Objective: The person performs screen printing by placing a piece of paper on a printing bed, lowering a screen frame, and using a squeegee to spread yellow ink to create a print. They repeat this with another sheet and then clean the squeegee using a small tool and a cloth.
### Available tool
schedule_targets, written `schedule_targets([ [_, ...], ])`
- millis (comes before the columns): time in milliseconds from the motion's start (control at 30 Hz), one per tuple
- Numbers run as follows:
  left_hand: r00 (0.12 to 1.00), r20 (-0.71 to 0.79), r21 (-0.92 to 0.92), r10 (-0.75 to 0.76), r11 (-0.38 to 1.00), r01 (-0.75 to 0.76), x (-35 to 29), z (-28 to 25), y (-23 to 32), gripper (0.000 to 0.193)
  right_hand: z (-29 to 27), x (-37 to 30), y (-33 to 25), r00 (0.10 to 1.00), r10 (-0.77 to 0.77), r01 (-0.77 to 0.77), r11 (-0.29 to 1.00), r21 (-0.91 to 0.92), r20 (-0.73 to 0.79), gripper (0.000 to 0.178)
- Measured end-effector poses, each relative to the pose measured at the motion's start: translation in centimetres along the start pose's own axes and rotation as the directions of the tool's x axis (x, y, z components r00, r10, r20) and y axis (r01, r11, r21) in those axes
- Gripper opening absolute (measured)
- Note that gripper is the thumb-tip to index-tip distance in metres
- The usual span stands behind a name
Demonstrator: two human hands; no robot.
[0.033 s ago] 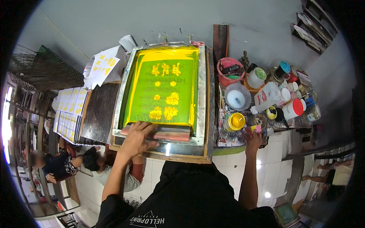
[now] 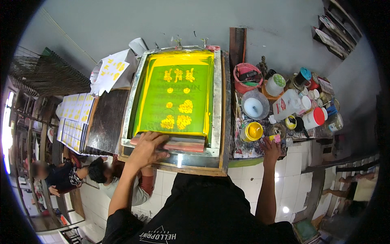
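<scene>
Seeing only slight view shift since earlier frame. Gripping, with nearer, curled left hand (image 2: 147,149), left end of squeegee (image 2: 185,144) lying left-right along near edge of screen (image 2: 154,91). Extending half-curled right hand (image 2: 270,149) beside pink scrap (image 2: 277,138); hold unclear.

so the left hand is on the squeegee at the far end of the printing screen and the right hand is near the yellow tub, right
Not the far end: the head view shows the left hand on the squeegee at the near end of the printing screen.
</scene>
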State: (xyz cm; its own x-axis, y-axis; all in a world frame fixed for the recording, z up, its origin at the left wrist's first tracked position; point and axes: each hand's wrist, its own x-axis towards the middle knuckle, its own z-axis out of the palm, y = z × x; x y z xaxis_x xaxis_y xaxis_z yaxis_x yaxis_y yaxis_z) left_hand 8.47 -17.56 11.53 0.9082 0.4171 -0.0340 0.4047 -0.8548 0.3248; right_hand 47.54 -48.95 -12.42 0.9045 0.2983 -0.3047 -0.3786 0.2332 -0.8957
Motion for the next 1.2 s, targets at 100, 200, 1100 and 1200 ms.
schedule_targets([
  [100,0.996,0.032,-0.007,0.089,0.996,-0.089,0.3,0.4,-2.5,0.050,0.9,-0.3,-1.1,1.000,-0.007,0.007,1.000,0.016,0.016,0.032],
  [200,0.991,0.006,-0.021,0.134,0.991,-0.134,1.4,0.7,-3.9,0.042,1.6,-0.8,-1.9,0.997,-0.069,0.068,0.997,0.019,0.039,0.028],
  [1100,0.754,-0.579,0.343,0.311,0.931,-0.121,36.7,2.0,-18.0,0.035,9.6,-15.7,-1.1,0.882,-0.185,0.174,0.983,-0.064,-0.434,0.031],
  [1200,0.769,-0.594,0.283,0.235,0.956,-0.073,37.7,1.5,-17.3,0.052,9.4,-15.3,-1.5,0.893,-0.202,0.183,0.979,-0.084,-0.403,0.032],
])
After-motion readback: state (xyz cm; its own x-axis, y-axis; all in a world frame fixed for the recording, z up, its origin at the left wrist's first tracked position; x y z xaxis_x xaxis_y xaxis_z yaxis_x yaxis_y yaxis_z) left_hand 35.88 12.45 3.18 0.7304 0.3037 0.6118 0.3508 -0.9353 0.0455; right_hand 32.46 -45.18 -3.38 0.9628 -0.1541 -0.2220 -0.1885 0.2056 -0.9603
